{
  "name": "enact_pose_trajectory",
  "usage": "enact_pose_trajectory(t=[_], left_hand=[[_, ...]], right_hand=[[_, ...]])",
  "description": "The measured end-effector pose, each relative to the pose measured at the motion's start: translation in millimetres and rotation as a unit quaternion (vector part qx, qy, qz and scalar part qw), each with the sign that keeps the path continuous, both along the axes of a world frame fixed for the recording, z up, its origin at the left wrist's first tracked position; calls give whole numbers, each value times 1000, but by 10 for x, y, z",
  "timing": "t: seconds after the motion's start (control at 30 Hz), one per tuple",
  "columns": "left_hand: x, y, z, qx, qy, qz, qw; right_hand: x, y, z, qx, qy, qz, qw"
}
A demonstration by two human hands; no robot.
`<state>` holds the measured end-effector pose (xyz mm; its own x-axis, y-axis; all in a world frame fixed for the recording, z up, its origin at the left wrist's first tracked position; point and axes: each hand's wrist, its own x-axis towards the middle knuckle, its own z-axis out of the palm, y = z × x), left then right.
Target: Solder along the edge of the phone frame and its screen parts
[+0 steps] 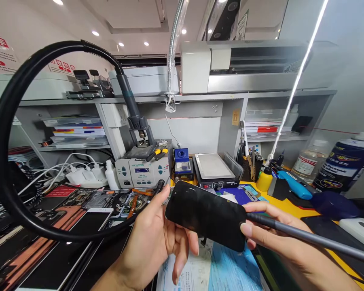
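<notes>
My left hand grips the left end of a black smartphone, held up over the bench with its dark face toward me. My right hand supports the phone's right end and also pinches a long dark grey tool handle that runs off to the lower right. The tool's tip meets the phone's right edge, near my thumb. Below the phone lie blue and white sheets on the bench.
A thick black hose loops from a grey rework station at left. Phone parts and screens litter the left bench. A heating plate, yellow bottle, blue tool and spray can stand behind, under shelves.
</notes>
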<state>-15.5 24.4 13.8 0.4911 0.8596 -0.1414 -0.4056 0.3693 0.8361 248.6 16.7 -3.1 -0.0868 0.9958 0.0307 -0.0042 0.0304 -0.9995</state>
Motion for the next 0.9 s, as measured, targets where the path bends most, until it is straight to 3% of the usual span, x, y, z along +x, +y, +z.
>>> enact_pose_trajectory(t=[0.33,0.53,0.8,0.9], left_hand=[[27,-81,-50,50,65,75,994],[107,-171,18,41,162,178,970],[126,-174,35,54,192,180,963],[100,-146,-9,74,195,168,964]], right_hand=[[-112,-84,106,-7,49,-1,999],[-126,-95,111,-21,81,16,996],[-110,-121,91,-16,62,11,998],[-69,-91,64,18,18,-25,999]])
